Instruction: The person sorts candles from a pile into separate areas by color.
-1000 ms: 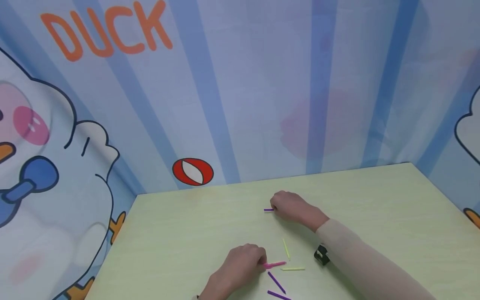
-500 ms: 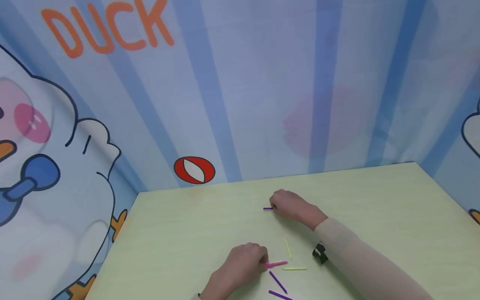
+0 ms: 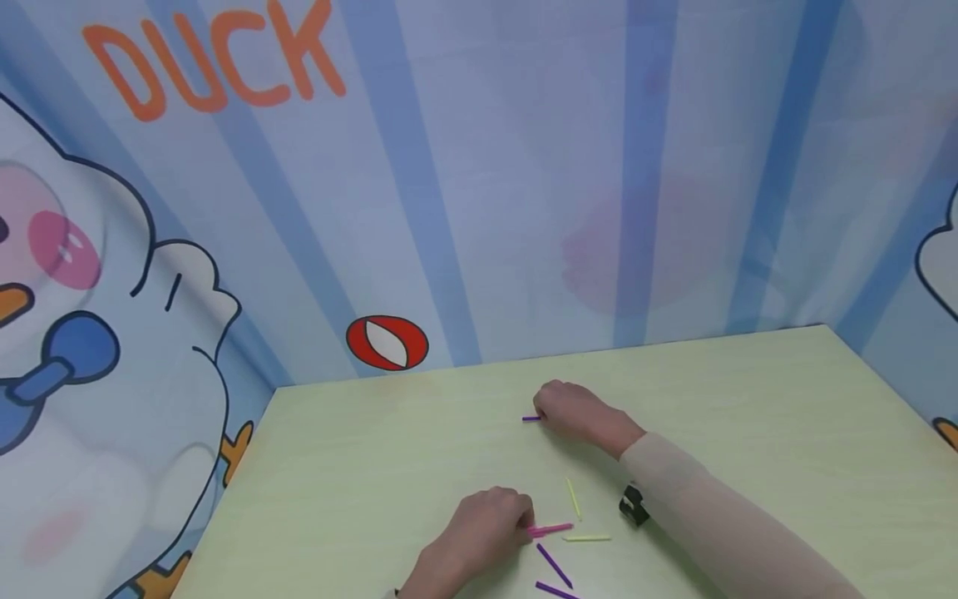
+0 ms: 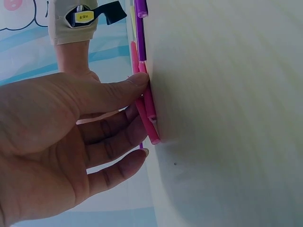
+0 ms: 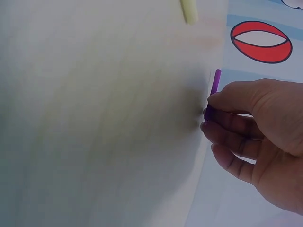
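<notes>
Near the table's middle my left hand [image 3: 482,532] pinches two thin pink sticks [image 3: 554,527] between thumb and fingers. In the left wrist view these pink sticks [image 4: 149,127] lie crossed at a slight angle, close to the tabletop. Farther back, my right hand [image 3: 580,413] holds a purple stick [image 3: 530,418] low at the table, its free end pointing left. The right wrist view has that purple stick [image 5: 215,82] between thumb and fingertips. One yellow stick [image 3: 574,501] lies between the hands, and another yellow stick [image 3: 587,538] lies just right of the pink ones.
Two more purple sticks, one slanted [image 3: 555,566] and one at the bottom edge [image 3: 557,591], lie nearer me. A black device [image 3: 634,506] shows at the right sleeve. Behind the pale table [image 3: 359,474] hangs a printed blue backdrop [image 3: 516,208].
My right hand has shifted slightly left with the purple stick in its grip. The left hand stays in place on the pink sticks.
</notes>
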`<state>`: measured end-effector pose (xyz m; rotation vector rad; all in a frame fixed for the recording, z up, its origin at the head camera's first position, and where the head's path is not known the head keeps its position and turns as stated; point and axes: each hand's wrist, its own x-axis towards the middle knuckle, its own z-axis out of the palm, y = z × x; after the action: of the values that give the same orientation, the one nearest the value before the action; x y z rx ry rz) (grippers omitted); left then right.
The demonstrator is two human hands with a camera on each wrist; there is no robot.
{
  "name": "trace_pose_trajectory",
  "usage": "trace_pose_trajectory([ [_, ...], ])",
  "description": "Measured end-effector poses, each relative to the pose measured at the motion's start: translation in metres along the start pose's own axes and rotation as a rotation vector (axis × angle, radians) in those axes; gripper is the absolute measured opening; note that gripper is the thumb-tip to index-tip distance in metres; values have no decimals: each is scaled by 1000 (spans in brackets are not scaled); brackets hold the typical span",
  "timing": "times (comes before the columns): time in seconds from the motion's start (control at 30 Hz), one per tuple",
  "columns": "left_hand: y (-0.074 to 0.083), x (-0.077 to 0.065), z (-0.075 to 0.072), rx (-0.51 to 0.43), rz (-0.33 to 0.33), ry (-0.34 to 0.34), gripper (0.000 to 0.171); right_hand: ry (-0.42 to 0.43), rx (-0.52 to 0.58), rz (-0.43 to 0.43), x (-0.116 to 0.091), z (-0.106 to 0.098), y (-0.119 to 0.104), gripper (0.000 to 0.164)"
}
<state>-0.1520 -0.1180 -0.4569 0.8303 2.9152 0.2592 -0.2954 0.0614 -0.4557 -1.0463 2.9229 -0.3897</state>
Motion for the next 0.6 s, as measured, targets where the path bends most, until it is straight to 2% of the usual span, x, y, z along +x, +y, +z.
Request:
trace_pose_trajectory([
  [0.3, 0, -1, -2, -2, 7, 14, 9, 23, -36, 31, 4, 9, 1, 20],
  [0.6, -1, -2, -2, -31, 4, 10, 8, 21, -36, 20, 0, 12, 1, 8],
])
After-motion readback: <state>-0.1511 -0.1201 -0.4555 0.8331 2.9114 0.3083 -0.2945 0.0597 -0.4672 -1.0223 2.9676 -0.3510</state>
